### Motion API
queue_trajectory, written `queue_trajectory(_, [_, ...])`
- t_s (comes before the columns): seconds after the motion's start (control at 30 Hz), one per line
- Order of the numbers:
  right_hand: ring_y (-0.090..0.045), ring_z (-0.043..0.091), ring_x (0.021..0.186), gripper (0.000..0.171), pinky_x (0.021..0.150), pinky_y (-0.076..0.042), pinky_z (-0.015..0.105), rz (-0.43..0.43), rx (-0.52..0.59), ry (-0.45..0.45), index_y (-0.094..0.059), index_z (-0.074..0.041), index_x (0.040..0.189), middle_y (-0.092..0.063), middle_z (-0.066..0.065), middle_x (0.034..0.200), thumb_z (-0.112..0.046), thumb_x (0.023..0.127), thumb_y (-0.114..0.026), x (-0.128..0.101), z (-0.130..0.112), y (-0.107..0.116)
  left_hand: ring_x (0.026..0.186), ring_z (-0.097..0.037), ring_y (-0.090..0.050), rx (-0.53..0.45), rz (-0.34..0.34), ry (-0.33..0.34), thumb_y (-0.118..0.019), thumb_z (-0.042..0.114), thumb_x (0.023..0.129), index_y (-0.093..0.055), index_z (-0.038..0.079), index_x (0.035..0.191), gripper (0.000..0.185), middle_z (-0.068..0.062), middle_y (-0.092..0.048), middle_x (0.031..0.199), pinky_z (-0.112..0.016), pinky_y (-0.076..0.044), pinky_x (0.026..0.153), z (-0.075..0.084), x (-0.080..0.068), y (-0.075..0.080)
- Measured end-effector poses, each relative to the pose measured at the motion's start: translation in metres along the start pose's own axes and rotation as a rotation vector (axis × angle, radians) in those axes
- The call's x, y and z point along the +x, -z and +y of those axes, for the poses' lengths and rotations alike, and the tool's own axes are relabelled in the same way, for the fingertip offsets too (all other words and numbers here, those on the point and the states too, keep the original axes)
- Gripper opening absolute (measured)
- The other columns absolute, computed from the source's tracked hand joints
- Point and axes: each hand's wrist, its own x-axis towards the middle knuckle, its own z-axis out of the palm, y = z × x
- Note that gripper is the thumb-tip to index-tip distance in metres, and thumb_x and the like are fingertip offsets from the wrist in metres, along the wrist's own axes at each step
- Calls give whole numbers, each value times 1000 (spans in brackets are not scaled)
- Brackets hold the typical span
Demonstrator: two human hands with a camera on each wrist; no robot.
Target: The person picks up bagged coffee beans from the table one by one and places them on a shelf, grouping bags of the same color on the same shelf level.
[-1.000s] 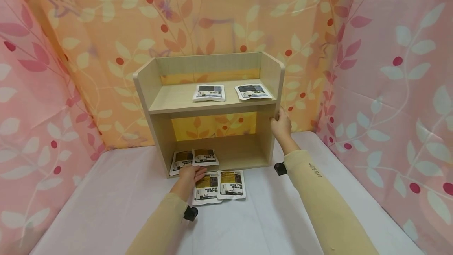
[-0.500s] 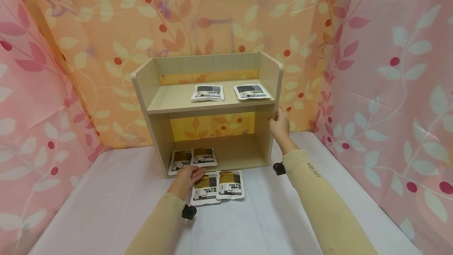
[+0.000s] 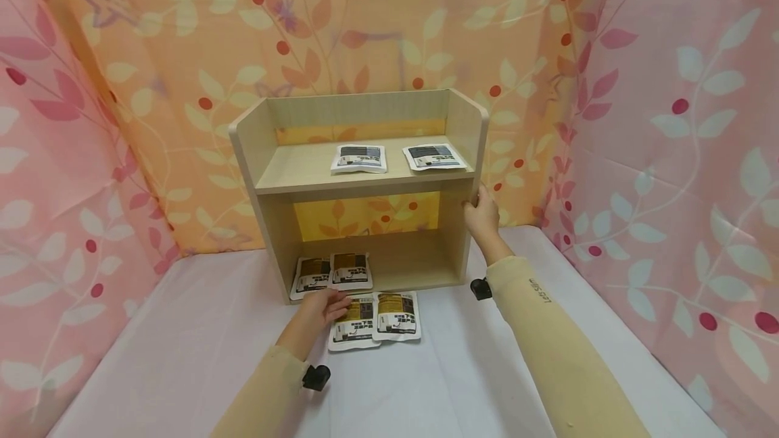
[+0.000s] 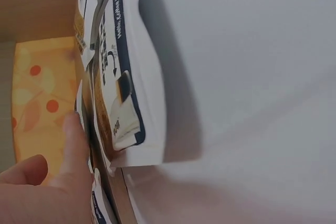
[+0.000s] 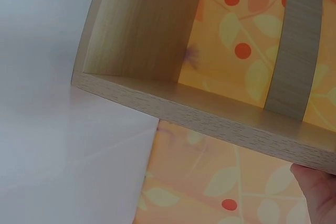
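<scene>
A light wooden two-tier shelf (image 3: 365,184) stands on the white table. My right hand (image 3: 481,211) grips the front edge of its right side panel (image 5: 210,114), thumb inside. My left hand (image 3: 328,304) lies low in front of the shelf, its straight fingers (image 4: 73,145) touching the left edge of a brown-and-white packet (image 3: 354,322) on the table. A second packet (image 3: 398,316) lies beside that one. Two more packets (image 3: 331,272) sit at the left of the lower tier. On the upper tier lie two grey-and-white packets (image 3: 359,158) (image 3: 435,157).
Leaf-patterned curtains (image 3: 669,120) close in the table on the left, back and right. White tabletop (image 3: 182,343) stretches to the left, right and front of the shelf. The lower tier's right half (image 3: 414,262) holds nothing.
My left arm has drawn back slightly toward me, and the hand now touches the near packet's left edge rather than lying over it. The right hand stays on the shelf side.
</scene>
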Motion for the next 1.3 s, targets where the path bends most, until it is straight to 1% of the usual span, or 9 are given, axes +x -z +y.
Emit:
queue_trajectory(0.13, [-53, 44, 116, 42, 95, -39, 59, -3, -2, 5, -52, -3, 131, -59, 25, 124, -4, 89, -55, 0, 0, -1, 114, -36, -60, 76, 17, -31, -46, 2, 99, -38, -19, 137, 43, -32, -48, 136, -42, -49, 94, -5, -2, 7])
queue_trajectory(0.23, [-52, 43, 117, 43, 96, -39, 59, -6, -1, 4, -52, -3, 133, -59, 25, 124, -4, 90, -55, 0, 0, -1, 108, -34, -64, 78, 10, -55, -53, 2, 96, -44, -19, 131, 42, -31, -55, 127, -40, -52, 89, -9, -1, 16])
queue_trajectory(0.33, [-52, 43, 117, 42, 96, -38, 59, -5, 0, 1, -52, -3, 132, -60, 24, 123, -5, 90, -55, 0, 1, -1, 104, -32, -66, 83, 9, -67, -56, 4, 94, -44, -18, 132, 45, -30, -56, 126, -39, -53, 89, -10, -6, 22])
queue_trajectory(0.57, [-53, 43, 115, 41, 94, -39, 59, 2, -3, 3, -53, -3, 131, -61, 24, 121, -4, 89, -55, 0, 2, -1, 103, -29, -63, 167, 77, -73, -48, 8, 97, -39, -15, 137, 47, -30, -46, 139, -37, -52, 90, -7, -21, 24])
queue_trajectory(0.7, [-53, 44, 116, 43, 94, -39, 59, -3, -8, -1, -52, -4, 133, -61, 25, 121, -5, 89, -55, 1, 3, -1, 103, -30, -62, 167, 73, -83, -49, 8, 98, -41, -15, 136, 45, -30, -48, 136, -36, -53, 90, -7, -25, 27])
queue_trajectory(0.83, [-52, 44, 116, 44, 95, -39, 59, -10, -7, -6, -51, -4, 134, -61, 26, 121, -4, 90, -55, 1, 3, -1, 93, -24, -65, 166, 76, -100, -50, 8, 97, -45, -14, 132, 42, -28, -54, 129, -33, -55, 83, -7, -28, 31])
queue_trajectory(0.97, [-53, 44, 116, 45, 95, -39, 59, -12, -2, -9, -51, -3, 135, -61, 26, 122, -3, 90, -55, 0, 2, -1, 86, -18, -64, 188, 69, -122, -53, 7, 97, -42, -15, 134, 45, -29, -52, 130, -28, -56, 78, -8, -35, 32])
queue_trajectory(1.1, [-53, 44, 116, 45, 95, -39, 59, -10, -2, -4, -51, -3, 134, -60, 26, 122, -3, 90, -55, 0, 2, -1, 91, -19, -62, 230, 57, -125, -52, 9, 98, -37, -13, 140, 50, -31, -44, 137, -25, -54, 76, -8, -42, 32])
queue_trajectory(1.3, [-52, 44, 117, 44, 96, -38, 59, -11, -2, 1, -51, -3, 134, -59, 26, 124, -2, 90, -55, 1, 3, -1, 109, -35, -57, 259, 51, -119, -50, 10, 99, -32, -13, 143, 52, -33, -39, 140, -33, -52, 87, -10, -44, 33])
